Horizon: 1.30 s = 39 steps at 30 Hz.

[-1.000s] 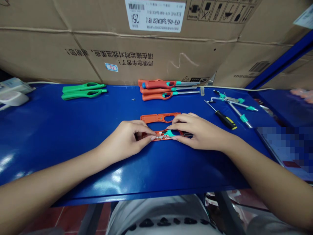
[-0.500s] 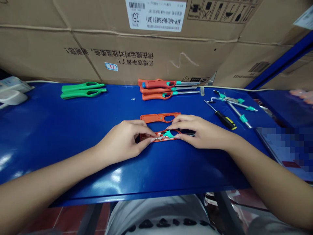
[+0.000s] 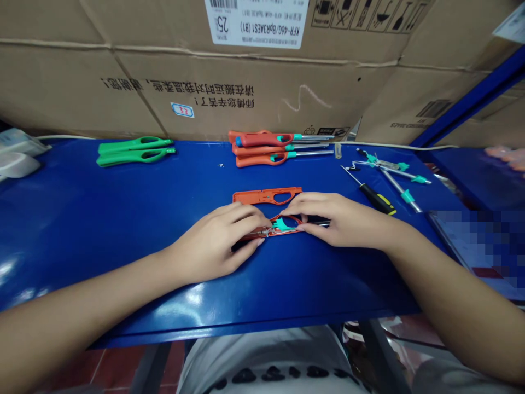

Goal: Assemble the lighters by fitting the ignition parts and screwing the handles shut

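Note:
An opened orange lighter body (image 3: 283, 232) lies on the blue table between my hands, its inner parts and white wires showing. A teal trigger (image 3: 281, 224) sits inside it near the finger loop, and a metal tube leaves its right end. My left hand (image 3: 225, 238) is closed over the left part of the body, thumb on the near edge and fingers on the far edge. With thumb and fingers, my right hand (image 3: 328, 219) pinches the loop end. Just beyond lies the other orange half shell (image 3: 266, 196), untouched.
Several orange lighters (image 3: 266, 158) are stacked against the cardboard (image 3: 205, 71) at the back. Green handle shells (image 3: 135, 157) lie back left. To the right are a black and yellow screwdriver (image 3: 377, 198) and loose metal tubes with teal fittings (image 3: 400, 189).
My left hand has shifted slightly right along the lighter body, its fingers now spanning both edges instead of pinching inside. My right hand stays at the loop end.

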Motion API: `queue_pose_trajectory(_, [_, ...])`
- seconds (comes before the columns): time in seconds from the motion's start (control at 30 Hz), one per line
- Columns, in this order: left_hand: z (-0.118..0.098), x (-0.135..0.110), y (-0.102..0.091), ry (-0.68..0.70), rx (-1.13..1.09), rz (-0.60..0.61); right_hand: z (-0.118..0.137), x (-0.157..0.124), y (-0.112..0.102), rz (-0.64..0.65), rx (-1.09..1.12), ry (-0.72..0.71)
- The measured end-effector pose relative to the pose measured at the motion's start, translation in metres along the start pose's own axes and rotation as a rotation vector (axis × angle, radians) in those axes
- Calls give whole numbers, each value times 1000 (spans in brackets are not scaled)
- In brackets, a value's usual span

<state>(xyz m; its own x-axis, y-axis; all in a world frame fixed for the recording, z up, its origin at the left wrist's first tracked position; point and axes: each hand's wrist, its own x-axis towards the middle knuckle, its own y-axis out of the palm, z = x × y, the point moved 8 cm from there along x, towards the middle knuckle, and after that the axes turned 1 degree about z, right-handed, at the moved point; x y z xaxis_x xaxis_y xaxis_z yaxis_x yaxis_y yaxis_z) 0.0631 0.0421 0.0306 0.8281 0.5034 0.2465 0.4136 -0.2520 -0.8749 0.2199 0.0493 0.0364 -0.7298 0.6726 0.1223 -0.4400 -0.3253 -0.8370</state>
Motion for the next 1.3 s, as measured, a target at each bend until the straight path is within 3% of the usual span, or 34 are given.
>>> queue_pose_trajectory(0.37, [8, -1, -11, -29, -16, -67, -4, -2, -8, -33, -46, 11])
queue_pose_trajectory(0.67, [8, -1, -8, -29, 125, 25, -5, -2, -1, 41, -50, 53])
queue_pose_trajectory(0.9, [7, 1, -6, -6, 86, 31, -20, 0, -12, -168, -153, 122])
queue_pose_trajectory(1.03, [5, 1, -4, 19, 62, 18, -35, 0, -15, -204, -209, 198])
queue_pose_trajectory(1.17, [7, -1, -6, 18, 84, 2, -34, 1, -17, -255, -204, 156])
queue_pose_trajectory(1.3, [8, -1, -10, 42, 165, 43, -35, 2, -12, -227, -275, 145])
